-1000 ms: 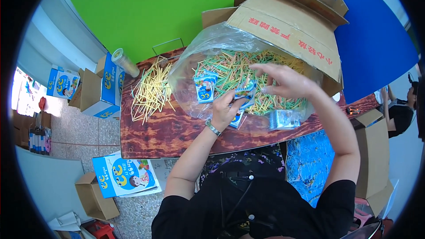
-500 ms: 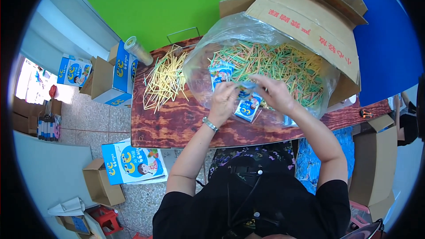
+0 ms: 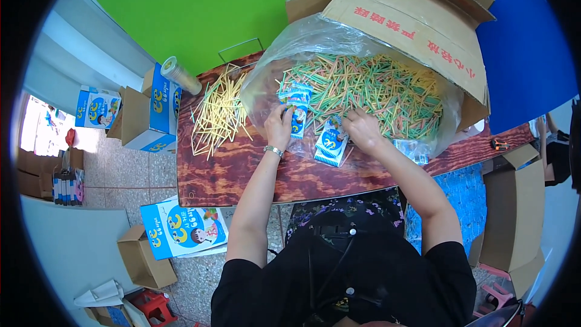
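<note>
Several small blue-and-white printed packets lie overlapping at the near left edge of the loose sticks. My left hand is at the lower one, its fingers closed on that packet's left edge. Another blue-and-white packet lies slanted between my hands. Just right of it, my right hand has its fingers bent down into the near edge of a pile of thin pink, green and yellow sticks. What those fingertips hold is hidden. The sticks spill inside a clear plastic bag from a tipped cardboard box.
Loose yellow sticks lie at the left of the red-brown wooden table, beside a clear cylindrical jar. Blue-and-white cartons stand beyond the table's left edge. One more packet lies right of my right hand.
My hands were together over the table with a small packet between them. Now they are apart: the left is lower left at the packets, the right at the pile's edge.
</note>
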Demonstrator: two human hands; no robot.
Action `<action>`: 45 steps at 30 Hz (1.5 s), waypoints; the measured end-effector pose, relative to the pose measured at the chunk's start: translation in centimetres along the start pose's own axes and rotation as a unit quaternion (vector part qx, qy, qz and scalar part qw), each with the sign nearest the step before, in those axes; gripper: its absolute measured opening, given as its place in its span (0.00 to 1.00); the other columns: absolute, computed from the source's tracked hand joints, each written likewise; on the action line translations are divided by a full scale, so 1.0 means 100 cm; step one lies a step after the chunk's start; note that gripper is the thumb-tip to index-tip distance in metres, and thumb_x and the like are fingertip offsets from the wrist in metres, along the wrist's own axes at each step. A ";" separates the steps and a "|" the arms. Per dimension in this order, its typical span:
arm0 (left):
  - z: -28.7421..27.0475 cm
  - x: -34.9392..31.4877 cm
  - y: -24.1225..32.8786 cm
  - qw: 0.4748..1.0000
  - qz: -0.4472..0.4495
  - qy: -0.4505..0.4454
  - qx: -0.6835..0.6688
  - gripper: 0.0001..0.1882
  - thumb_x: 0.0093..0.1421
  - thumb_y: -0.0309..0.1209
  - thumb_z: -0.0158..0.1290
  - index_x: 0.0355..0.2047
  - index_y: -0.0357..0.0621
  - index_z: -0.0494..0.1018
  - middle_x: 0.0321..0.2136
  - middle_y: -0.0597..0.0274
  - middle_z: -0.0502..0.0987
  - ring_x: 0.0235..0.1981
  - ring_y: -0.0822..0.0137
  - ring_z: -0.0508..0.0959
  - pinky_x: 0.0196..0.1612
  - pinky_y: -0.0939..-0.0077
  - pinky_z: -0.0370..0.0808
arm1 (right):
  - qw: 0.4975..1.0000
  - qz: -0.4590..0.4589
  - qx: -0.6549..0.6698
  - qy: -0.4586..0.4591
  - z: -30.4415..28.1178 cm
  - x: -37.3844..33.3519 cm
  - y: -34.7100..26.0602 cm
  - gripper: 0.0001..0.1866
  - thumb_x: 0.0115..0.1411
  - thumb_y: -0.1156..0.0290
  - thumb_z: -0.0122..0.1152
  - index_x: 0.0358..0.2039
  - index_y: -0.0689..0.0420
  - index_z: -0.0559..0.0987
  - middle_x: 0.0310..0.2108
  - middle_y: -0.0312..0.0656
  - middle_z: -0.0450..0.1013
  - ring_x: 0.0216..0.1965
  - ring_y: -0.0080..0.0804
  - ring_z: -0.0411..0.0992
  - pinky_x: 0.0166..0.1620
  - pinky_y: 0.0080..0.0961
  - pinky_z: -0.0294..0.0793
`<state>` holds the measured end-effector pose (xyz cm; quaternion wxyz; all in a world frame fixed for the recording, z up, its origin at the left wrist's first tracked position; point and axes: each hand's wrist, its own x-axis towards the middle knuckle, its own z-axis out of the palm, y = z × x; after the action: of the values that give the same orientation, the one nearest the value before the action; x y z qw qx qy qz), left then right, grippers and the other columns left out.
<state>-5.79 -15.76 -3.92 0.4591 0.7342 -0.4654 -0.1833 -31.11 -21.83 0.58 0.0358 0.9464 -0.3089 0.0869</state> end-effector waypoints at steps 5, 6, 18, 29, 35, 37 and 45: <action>0.000 -0.025 0.047 0.950 0.243 0.131 0.146 0.29 0.56 0.36 0.59 0.55 0.35 0.66 0.50 0.44 0.69 0.53 0.46 0.66 0.56 0.55 0.62 | 0.999 0.006 -0.012 0.043 -0.023 -0.009 -0.001 0.14 0.51 0.69 0.56 0.39 0.53 0.78 0.33 0.38 0.74 0.38 0.37 0.72 0.36 0.36 0.76; 0.002 -0.034 0.056 0.949 0.269 0.086 0.144 0.30 0.56 0.36 0.58 0.56 0.34 0.64 0.50 0.43 0.67 0.53 0.43 0.65 0.57 0.53 0.62 | 0.997 0.003 -0.018 0.071 -0.030 -0.010 0.000 0.14 0.51 0.69 0.57 0.40 0.52 0.78 0.33 0.38 0.75 0.38 0.37 0.72 0.36 0.35 0.76; 0.035 -0.073 0.082 0.956 0.052 -0.243 -0.158 0.15 0.53 0.36 0.63 0.19 0.39 0.73 0.14 0.68 0.71 0.17 0.80 0.66 0.20 0.79 0.63 | 0.886 0.104 0.439 0.108 -0.079 -0.036 -0.002 0.08 0.55 0.70 0.61 0.34 0.59 0.78 0.28 0.46 0.76 0.30 0.44 0.76 0.33 0.35 0.73; 0.037 -0.077 0.110 0.966 0.121 -0.213 -0.078 0.19 0.50 0.38 0.65 0.19 0.38 0.68 0.14 0.64 0.68 0.17 0.73 0.66 0.21 0.74 0.64 | 0.959 0.266 0.027 -0.092 -0.067 -0.088 0.144 0.13 0.58 0.69 0.56 0.43 0.60 0.76 0.44 0.50 0.74 0.50 0.50 0.70 0.52 0.39 0.69; 0.035 -0.077 0.106 0.967 0.122 -0.210 -0.072 0.19 0.51 0.38 0.64 0.19 0.39 0.67 0.14 0.64 0.67 0.17 0.72 0.65 0.21 0.74 0.63 | 0.932 0.359 -0.004 -0.040 -0.042 -0.084 0.159 0.24 0.65 0.54 0.42 0.52 0.59 0.68 0.52 0.57 0.67 0.57 0.55 0.62 0.59 0.46 0.58; 0.033 -0.076 0.103 0.968 0.118 -0.206 -0.079 0.19 0.52 0.38 0.64 0.19 0.39 0.67 0.14 0.64 0.66 0.17 0.72 0.65 0.21 0.74 0.63 | 0.926 0.374 -0.012 -0.051 -0.046 -0.083 0.156 0.24 0.66 0.54 0.41 0.54 0.58 0.66 0.54 0.57 0.66 0.58 0.54 0.61 0.59 0.46 0.58; 0.032 -0.072 0.105 0.969 0.127 -0.193 -0.092 0.19 0.52 0.38 0.63 0.20 0.39 0.67 0.15 0.63 0.66 0.17 0.72 0.65 0.22 0.74 0.64 | 0.935 0.354 -0.027 -0.011 -0.014 -0.097 0.184 0.19 0.65 0.58 0.37 0.45 0.59 0.68 0.47 0.54 0.68 0.56 0.51 0.63 0.61 0.43 0.57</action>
<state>-17.02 -12.73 2.20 0.4457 0.5745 -0.6160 -0.3031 -49.87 -30.88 0.37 0.0248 0.7753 -0.6266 0.0750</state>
